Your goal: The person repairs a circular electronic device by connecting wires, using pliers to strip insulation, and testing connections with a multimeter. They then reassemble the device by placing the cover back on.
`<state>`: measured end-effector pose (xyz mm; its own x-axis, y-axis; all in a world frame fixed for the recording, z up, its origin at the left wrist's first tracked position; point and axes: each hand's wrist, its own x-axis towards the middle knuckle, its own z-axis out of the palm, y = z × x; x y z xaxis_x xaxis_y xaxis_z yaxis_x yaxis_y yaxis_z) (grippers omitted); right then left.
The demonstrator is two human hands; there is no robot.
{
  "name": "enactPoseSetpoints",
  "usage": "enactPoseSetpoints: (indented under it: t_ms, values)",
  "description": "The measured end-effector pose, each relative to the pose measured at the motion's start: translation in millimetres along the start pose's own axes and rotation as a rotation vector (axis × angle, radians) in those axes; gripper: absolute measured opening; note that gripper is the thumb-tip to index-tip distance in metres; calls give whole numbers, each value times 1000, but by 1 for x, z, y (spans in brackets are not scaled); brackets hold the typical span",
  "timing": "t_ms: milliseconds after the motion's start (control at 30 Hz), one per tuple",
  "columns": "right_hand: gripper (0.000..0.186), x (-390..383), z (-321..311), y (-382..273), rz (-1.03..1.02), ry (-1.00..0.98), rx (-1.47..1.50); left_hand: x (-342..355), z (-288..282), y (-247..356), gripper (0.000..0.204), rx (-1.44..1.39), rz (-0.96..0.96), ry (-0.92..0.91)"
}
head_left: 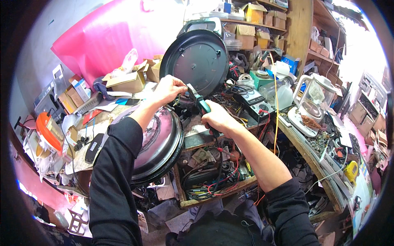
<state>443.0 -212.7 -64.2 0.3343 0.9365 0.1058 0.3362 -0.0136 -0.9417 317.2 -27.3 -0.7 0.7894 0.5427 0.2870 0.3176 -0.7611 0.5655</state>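
My right hand (213,117) is closed round a green-and-black handled tool (204,105) with a pale metal head. My left hand (172,88) has its fingertips pinched beside that head, on something small, perhaps a wire, too tiny to make out. Behind both hands a round black lid (195,59) with a handle stands raised. Below my left forearm lies a round appliance base (160,147) with a shiny metal top and dark rim, partly hidden by the arm.
An open drawer (205,197) holds cables and tools. A multimeter (256,104), clear-jug appliance (312,102) and yellow object (350,171) sit to the right. Cardboard boxes (125,80) and an orange item (47,131) crowd the left. Shelves (287,24) rise behind.
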Motion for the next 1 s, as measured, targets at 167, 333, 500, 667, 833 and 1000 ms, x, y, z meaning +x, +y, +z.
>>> enactPoseSetpoints:
  t_ms: [167, 333, 500, 667, 833, 1000]
  values:
    - [23, -3, 3, -1, 34, -19, 51, 0, 0, -4, 22, -24, 22, 4]
    - [24, -5, 4, -2, 17, -30, 58, 9, 5, -16, 17, -145, 97, 41]
    - [26, -9, -1, -6, 154, -63, 219, 3, 5, -8, 21, -40, 80, 47]
    - [31, -7, -3, -14, 198, -103, 191, -5, 1, -3, 23, 131, 99, 51]
    - [31, -6, -4, -9, 155, -73, 106, -11, 4, 14, 23, 254, 86, 81]
    - [27, -7, 0, -7, 132, -48, 155, -11, 6, 11, 24, 285, 114, 104]
